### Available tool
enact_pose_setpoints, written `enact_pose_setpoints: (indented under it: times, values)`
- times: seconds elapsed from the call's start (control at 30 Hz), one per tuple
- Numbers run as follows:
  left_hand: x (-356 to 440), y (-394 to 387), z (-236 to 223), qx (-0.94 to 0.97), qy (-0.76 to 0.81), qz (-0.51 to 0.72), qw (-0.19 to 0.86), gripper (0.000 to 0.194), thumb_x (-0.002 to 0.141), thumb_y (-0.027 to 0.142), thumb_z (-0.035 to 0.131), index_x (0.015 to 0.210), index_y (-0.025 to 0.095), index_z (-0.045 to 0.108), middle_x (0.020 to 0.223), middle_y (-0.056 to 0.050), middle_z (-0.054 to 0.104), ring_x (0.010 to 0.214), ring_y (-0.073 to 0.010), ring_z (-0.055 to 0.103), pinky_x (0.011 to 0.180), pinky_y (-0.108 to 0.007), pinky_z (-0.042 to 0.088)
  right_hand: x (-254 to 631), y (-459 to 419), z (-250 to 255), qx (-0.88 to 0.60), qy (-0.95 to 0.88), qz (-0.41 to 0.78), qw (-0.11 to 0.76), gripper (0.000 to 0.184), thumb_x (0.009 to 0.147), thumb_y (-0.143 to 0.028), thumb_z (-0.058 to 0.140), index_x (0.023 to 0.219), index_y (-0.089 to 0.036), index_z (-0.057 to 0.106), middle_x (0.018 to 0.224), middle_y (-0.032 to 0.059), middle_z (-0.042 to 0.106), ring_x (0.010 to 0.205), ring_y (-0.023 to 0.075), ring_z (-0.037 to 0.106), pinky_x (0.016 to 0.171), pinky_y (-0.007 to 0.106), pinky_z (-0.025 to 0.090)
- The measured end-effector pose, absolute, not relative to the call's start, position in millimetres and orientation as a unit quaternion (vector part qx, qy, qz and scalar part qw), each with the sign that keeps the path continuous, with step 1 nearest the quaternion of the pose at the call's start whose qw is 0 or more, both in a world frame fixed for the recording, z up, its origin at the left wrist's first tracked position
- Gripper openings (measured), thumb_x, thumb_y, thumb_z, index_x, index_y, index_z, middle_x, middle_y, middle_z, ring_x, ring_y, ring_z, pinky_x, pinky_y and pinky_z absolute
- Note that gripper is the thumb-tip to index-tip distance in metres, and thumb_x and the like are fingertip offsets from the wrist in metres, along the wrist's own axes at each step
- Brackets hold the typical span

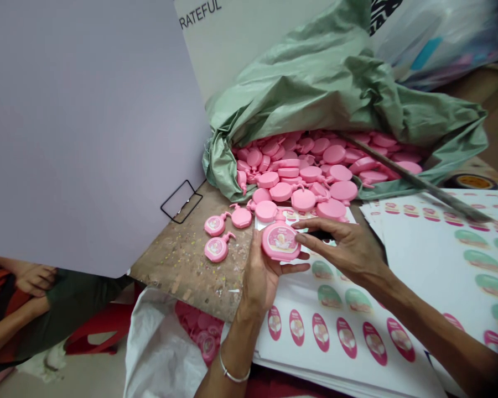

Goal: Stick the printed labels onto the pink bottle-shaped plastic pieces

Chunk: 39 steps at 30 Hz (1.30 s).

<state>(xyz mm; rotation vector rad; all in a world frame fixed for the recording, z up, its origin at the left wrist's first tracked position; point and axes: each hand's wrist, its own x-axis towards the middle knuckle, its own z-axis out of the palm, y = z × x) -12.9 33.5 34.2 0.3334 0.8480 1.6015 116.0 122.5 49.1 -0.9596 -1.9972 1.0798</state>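
Note:
A small flat pink toy pump bottle (276, 250) rests in my left hand (260, 276), its round label facing up and its pump pointing away from me. The fingers of my left hand are curled under and around it. My right hand (348, 249) has its thumb and forefinger at the bottle's right edge, the thumb on the label. Something dark shows under my right hand, and I cannot make out what it is. Beneath both hands lies a sheet of stickers (311, 301) with oval pink and green labels. Two labelled pump bottles (216, 249) and a plain one (241, 217) lie to the left.
A green sack (299, 99) spills many plain pink bottles (336, 155) at the back, with a long thin bar (415, 179) across its mouth. More sticker sheets (423, 254) lie right, near a tape roll (471, 181). A white bag (157, 342) holds bottles below. Another person's hand (36, 281) is far left.

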Motion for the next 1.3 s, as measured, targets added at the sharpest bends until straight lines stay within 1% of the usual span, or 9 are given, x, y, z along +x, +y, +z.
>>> enact_pose_setpoints:
  times: [0.27, 0.47, 0.57, 0.7, 0.8, 0.87, 0.97, 1.1, 1.3]
  values:
    - [-12.0, 31.7, 31.9, 0.16, 0.37, 0.698, 0.592, 0.057, 0.085, 0.059, 0.053, 0.114, 0.011, 0.063, 0.093, -0.013, 0.071, 0.077, -0.0261, 0.07, 0.07, -0.041, 0.058, 114.2, 120.7, 51.7, -0.362, -0.765, 0.414, 0.335, 0.025, 0.077, -0.045, 0.068, 0.092, -0.025, 0.074, 0.092, 0.0027, 0.074, 0.08, 0.0205, 0.067, 0.066, 0.03, 0.054]
    - [-8.8, 28.5, 31.9, 0.203, 0.4, 0.702, 0.552, 0.039, 0.086, 0.042, 0.062, 0.116, 0.017, 0.057, 0.104, -0.01, 0.068, 0.085, -0.0234, 0.07, 0.078, -0.04, 0.058, 112.4, 117.7, 56.9, -0.361, -0.768, 0.398, 0.349, 0.021, 0.077, -0.04, 0.068, 0.089, -0.024, 0.073, 0.085, 0.0021, 0.074, 0.07, 0.0174, 0.066, 0.062, 0.028, 0.053]
    - [-8.0, 28.3, 32.5, 0.21, 0.404, 0.7, 0.55, 0.036, 0.086, 0.04, 0.062, 0.114, 0.017, 0.057, 0.105, -0.009, 0.068, 0.087, -0.0229, 0.07, 0.078, -0.039, 0.059, 111.5, 115.6, 57.6, -0.349, -0.778, 0.382, 0.357, 0.021, 0.078, -0.04, 0.068, 0.09, -0.023, 0.073, 0.087, 0.0025, 0.075, 0.071, 0.0177, 0.067, 0.062, 0.028, 0.053]
    - [-5.9, 28.4, 31.8, 0.213, 0.418, 0.714, 0.52, 0.034, 0.087, 0.037, 0.062, 0.114, 0.017, 0.057, 0.107, -0.008, 0.067, 0.092, -0.022, 0.068, 0.077, -0.037, 0.059, 113.0, 111.3, 55.3, -0.323, -0.836, 0.224, 0.383, 0.027, 0.084, -0.04, 0.061, 0.099, -0.02, 0.071, 0.093, 0.0068, 0.075, 0.078, 0.0219, 0.069, 0.072, 0.036, 0.052]
    - [-4.4, 27.7, 29.6, 0.22, 0.439, 0.723, 0.487, 0.034, 0.087, 0.034, 0.062, 0.116, 0.017, 0.056, 0.112, -0.01, 0.066, 0.096, -0.0218, 0.066, 0.077, -0.035, 0.059, 119.3, 110.2, 52.4, -0.34, -0.865, 0.05, 0.366, 0.044, 0.087, -0.046, 0.056, 0.115, -0.013, 0.065, 0.093, 0.0133, 0.074, 0.08, 0.028, 0.068, 0.077, 0.046, 0.048]
    - [-4.2, 26.9, 28.3, 0.222, 0.443, 0.72, 0.486, 0.035, 0.087, 0.034, 0.062, 0.116, 0.016, 0.056, 0.114, -0.011, 0.065, 0.091, -0.0211, 0.067, 0.074, -0.035, 0.06, 123.3, 111.2, 51.4, -0.376, -0.863, 0.008, 0.339, 0.056, 0.085, -0.055, 0.056, 0.12, -0.01, 0.061, 0.094, 0.0165, 0.072, 0.083, 0.0324, 0.067, 0.079, 0.051, 0.046]
    - [-3.4, 25.6, 27.8, 0.235, 0.428, 0.711, 0.506, 0.035, 0.086, 0.032, 0.063, 0.116, 0.016, 0.055, 0.116, -0.012, 0.065, 0.085, -0.0199, 0.068, 0.07, -0.035, 0.061, 119.1, 111.8, 51.4, -0.4, -0.84, 0.106, 0.351, 0.068, 0.077, -0.062, 0.062, 0.126, -0.015, 0.054, 0.111, 0.0171, 0.067, 0.098, 0.0336, 0.065, 0.085, 0.05, 0.048]
    - [-1.7, 22.8, 27.7, 0.258, 0.405, 0.695, 0.535, 0.042, 0.082, 0.025, 0.068, 0.121, 0.018, 0.054, 0.115, -0.011, 0.065, 0.101, -0.0248, 0.065, 0.076, -0.036, 0.06, 96.8, 111.9, 46.9, -0.371, -0.773, 0.323, 0.401, 0.074, 0.071, -0.055, 0.071, 0.132, -0.024, 0.043, 0.132, 0.0113, 0.057, 0.111, 0.0256, 0.061, 0.089, 0.039, 0.052]
    - [-11.9, 18.2, 20.0, 0.197, 0.371, 0.691, 0.588, 0.033, 0.083, 0.022, 0.063, 0.114, 0.012, 0.055, 0.112, -0.014, 0.066, 0.087, -0.0244, 0.07, 0.071, -0.037, 0.06, 113.2, 153.1, 22.7, -0.461, -0.751, 0.256, 0.398, 0.068, 0.074, -0.062, 0.065, 0.125, -0.019, 0.051, 0.12, 0.0143, 0.063, 0.104, 0.0291, 0.062, 0.089, 0.043, 0.05]
